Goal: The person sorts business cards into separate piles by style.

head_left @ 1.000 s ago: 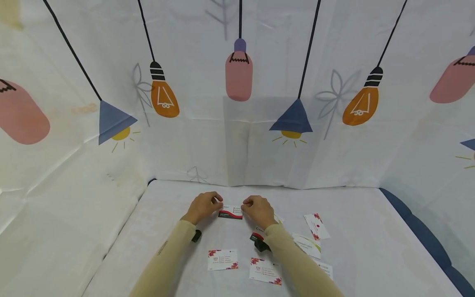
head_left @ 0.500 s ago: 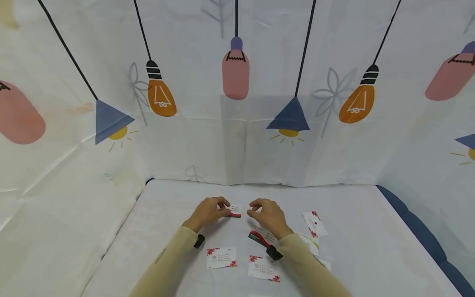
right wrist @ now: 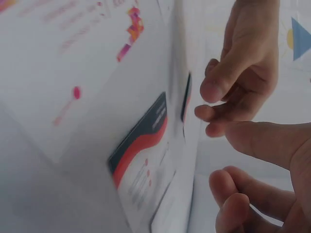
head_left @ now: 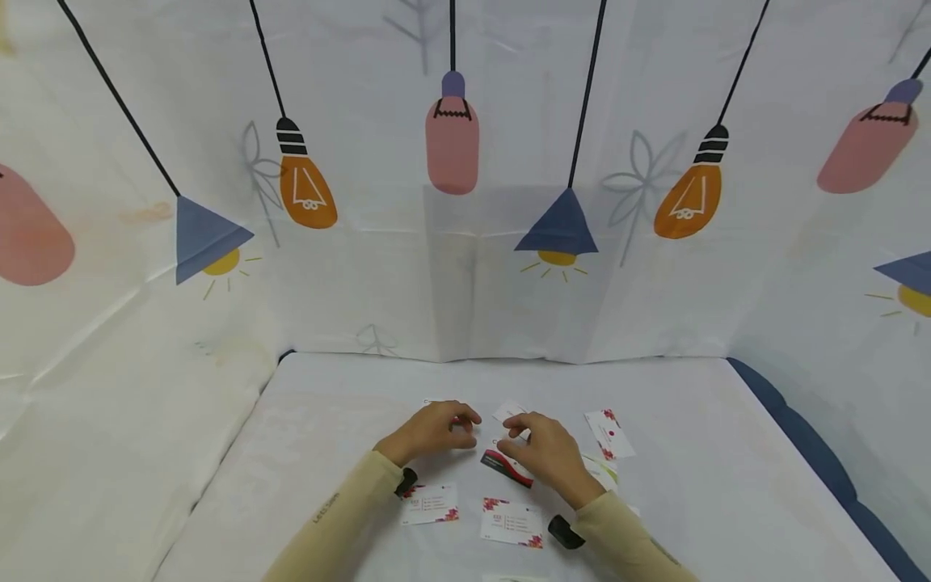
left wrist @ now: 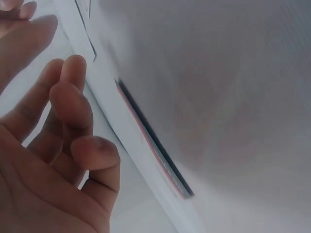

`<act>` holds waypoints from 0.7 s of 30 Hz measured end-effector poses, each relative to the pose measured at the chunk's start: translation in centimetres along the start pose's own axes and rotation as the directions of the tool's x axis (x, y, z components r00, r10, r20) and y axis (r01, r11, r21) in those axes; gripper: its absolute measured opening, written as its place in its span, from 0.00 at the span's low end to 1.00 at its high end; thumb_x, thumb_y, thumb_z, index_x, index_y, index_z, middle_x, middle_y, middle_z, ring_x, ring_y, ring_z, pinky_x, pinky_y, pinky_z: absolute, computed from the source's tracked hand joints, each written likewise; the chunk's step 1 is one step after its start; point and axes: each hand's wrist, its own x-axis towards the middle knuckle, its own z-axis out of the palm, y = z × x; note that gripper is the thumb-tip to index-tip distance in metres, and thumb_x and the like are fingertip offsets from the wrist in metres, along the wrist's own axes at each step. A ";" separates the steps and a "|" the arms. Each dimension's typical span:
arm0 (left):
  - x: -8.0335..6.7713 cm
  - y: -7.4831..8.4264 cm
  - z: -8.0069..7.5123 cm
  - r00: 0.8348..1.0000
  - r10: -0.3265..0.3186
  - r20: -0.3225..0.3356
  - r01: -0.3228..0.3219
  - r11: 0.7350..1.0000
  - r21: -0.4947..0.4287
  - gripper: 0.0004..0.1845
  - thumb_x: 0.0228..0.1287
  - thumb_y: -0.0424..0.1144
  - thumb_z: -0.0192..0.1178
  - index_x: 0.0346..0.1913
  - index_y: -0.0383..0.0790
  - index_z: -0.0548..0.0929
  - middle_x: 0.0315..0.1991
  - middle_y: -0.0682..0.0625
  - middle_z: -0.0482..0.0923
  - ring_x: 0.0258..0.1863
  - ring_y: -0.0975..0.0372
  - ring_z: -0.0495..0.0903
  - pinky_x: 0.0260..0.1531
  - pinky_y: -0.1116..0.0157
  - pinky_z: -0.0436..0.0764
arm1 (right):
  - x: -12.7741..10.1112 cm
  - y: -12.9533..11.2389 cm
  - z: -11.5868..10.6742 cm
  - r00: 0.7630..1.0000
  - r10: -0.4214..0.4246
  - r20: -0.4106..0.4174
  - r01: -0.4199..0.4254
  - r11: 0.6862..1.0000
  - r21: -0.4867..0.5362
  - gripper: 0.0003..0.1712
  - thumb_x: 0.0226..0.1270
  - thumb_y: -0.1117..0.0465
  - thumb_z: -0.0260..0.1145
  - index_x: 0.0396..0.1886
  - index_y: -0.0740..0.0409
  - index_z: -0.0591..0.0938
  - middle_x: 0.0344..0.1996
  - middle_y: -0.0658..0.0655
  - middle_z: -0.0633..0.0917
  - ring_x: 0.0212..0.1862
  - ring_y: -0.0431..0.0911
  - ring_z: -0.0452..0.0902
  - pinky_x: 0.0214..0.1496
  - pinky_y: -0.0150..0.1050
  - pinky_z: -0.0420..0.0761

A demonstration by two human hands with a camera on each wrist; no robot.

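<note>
My left hand (head_left: 434,428) hovers over the table with its fingers loosely bent and nothing between them. Behind it, a red-and-black business card (left wrist: 150,141) lies flat, mostly hidden by the hand in the head view. To the right, my right hand (head_left: 554,454) is held over a second red-and-black business card (head_left: 507,469), covering part of it. The right fingers are relaxed, with a gap between thumb and fingertips. In the right wrist view both hands face each other, and that second card (right wrist: 143,150) lies beneath on the white surface.
Two flower-cornered cards (head_left: 431,505) lie nearer the person, and a similar card (head_left: 609,433) lies at right. A green-edged card (head_left: 602,473) is partly under the right arm. Another white card (head_left: 509,410) lies farther back. A printed white sheet (head_left: 465,275) hangs behind the table.
Both hands have left the far red-and-black card, which they touched at its two sides. They have come nearer the person and rightward, over the second red-and-black card. The head view has shifted slightly.
</note>
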 end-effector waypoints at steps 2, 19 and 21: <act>0.2 0.2 0.3 1.000 0.017 0.016 -0.017 1.000 0.000 0.18 0.64 0.43 0.71 0.55 0.43 0.85 0.43 0.55 0.82 0.46 0.58 0.80 0.48 0.63 0.76 | -0.5 0.3 -0.2 1.000 0.012 -0.011 -0.012 1.000 0.002 0.20 0.59 0.48 0.77 0.48 0.51 0.88 0.35 0.42 0.84 0.32 0.41 0.72 0.31 0.38 0.73; 1.9 0.5 1.5 0.989 0.072 0.126 -0.080 0.995 0.056 0.28 0.54 0.46 0.78 0.59 0.48 0.84 0.51 0.57 0.80 0.40 0.65 0.74 0.47 0.65 0.73 | -3.8 2.8 -1.0 0.998 0.020 -0.061 -0.024 0.997 -0.077 0.30 0.52 0.45 0.81 0.53 0.52 0.86 0.37 0.44 0.82 0.30 0.36 0.69 0.29 0.34 0.70; 2.0 0.6 1.5 0.988 0.052 0.143 -0.062 0.996 0.068 0.29 0.54 0.47 0.78 0.60 0.49 0.83 0.52 0.59 0.78 0.45 0.64 0.74 0.51 0.64 0.73 | -4.1 3.0 -0.9 0.998 0.005 -0.067 -0.013 0.994 -0.112 0.32 0.51 0.45 0.81 0.54 0.53 0.86 0.38 0.44 0.82 0.29 0.36 0.68 0.30 0.34 0.70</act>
